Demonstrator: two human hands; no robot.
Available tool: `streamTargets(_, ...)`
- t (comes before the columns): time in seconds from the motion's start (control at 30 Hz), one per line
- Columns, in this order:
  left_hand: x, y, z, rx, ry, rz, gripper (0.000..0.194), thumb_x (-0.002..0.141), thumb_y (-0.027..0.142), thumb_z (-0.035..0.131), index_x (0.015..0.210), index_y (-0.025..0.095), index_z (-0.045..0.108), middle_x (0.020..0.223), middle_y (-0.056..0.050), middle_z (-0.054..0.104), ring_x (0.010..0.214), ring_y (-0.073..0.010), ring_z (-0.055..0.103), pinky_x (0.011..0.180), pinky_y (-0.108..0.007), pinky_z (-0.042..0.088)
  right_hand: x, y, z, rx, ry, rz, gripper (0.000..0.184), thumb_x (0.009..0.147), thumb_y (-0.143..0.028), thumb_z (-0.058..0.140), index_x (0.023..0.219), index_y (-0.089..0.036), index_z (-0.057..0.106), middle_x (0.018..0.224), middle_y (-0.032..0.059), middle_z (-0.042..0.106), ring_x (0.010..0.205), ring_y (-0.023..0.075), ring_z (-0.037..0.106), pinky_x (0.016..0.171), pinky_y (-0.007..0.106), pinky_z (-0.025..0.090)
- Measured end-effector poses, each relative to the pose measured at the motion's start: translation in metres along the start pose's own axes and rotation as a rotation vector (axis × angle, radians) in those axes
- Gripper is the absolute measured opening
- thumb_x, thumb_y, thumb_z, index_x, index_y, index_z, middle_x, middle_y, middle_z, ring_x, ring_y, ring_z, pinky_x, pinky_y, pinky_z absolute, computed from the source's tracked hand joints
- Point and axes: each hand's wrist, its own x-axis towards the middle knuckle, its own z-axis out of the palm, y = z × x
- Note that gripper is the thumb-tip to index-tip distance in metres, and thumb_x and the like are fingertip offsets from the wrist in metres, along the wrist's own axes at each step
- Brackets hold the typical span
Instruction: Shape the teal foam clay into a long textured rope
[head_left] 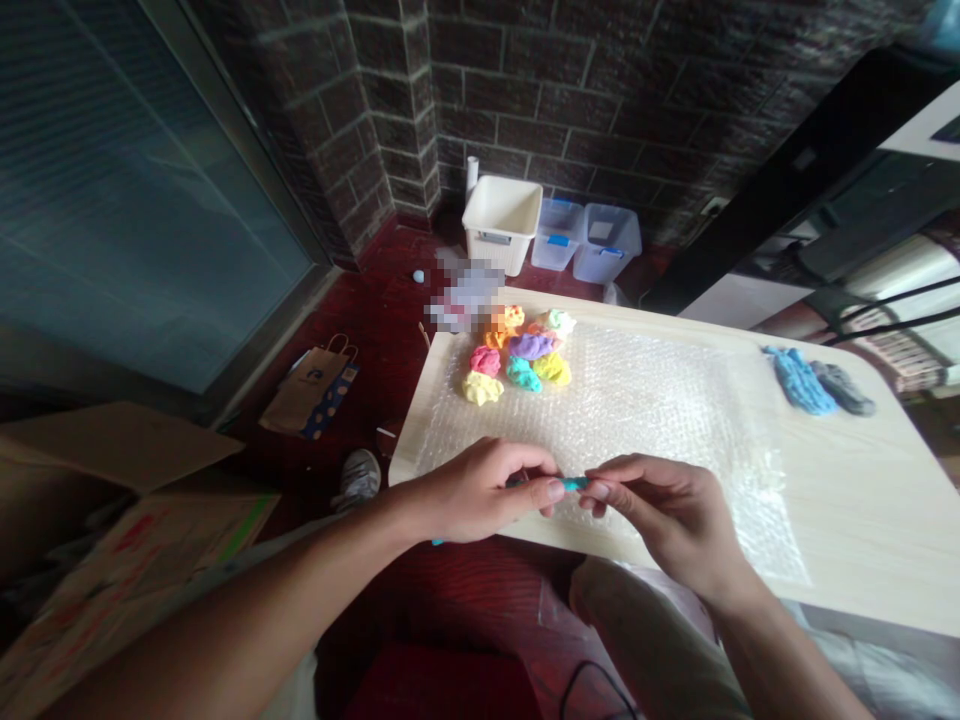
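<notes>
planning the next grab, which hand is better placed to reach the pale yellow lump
Probably the left hand: it is nearer the pale yellow lump, while the right hand could hold the teal piece now pinched between both.

We face dark brick wall (517, 90). Around us: dark red floor (367, 310), large framed glass pane (135, 220) at left, pale table (885, 510) catching light, brighter than wall.

A makeshift craft corner indoors, by the look of the brick wall (540, 90), plastic bins (555, 225), cardboard box (150, 545) and worktop (892, 510) spread with bubble wrap (637, 420).
</notes>
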Motion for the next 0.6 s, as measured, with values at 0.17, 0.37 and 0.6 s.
streamTargets(0.17,0.0007,-0.0002,-0.0011,0.110,0.076,0.088,0.022,0.098,0.029,0.060,0.092,0.013,0.075,0.079,-0.001,0.070,0.074,-0.0116,0.059,0.065,-0.023,0.040,-0.0007,0.0004,0.0032,0.026,0.013,0.022,0.018,0.087,-0.028,0.083,0.103,-0.020,0.081,0.079,0.0061,0.080,0.066,0.0173,0.075,0.062,0.026,0.063)
streamTargets(0.37,-0.0018,0.0011,0.0008,0.218,0.158,0.159,0.020,0.097,0.026,0.062,0.095,0.013,0.077,0.080,-0.001,0.071,0.074,-0.0123,0.061,0.066,-0.023,0.041,-0.0006,-0.0028,0.0076,-0.073,-0.053,-0.016,0.011,0.091,-0.028,0.078,0.093,-0.019,0.083,0.078,0.0072,0.080,0.069,0.0180,0.075,0.064,0.027,0.063)
streamTargets(0.6,-0.0013,-0.0034,0.0028,0.174,0.186,0.159,0.018,0.094,0.025,0.067,0.107,0.014,0.073,0.098,-0.007,0.079,0.087,-0.0168,0.072,0.076,-0.026,0.051,-0.0004,-0.0004,0.0083,-0.116,-0.016,-0.042,0.015,0.089,-0.030,0.080,0.101,-0.020,0.081,0.089,0.0083,0.081,0.078,0.0199,0.076,0.069,0.029,0.063)
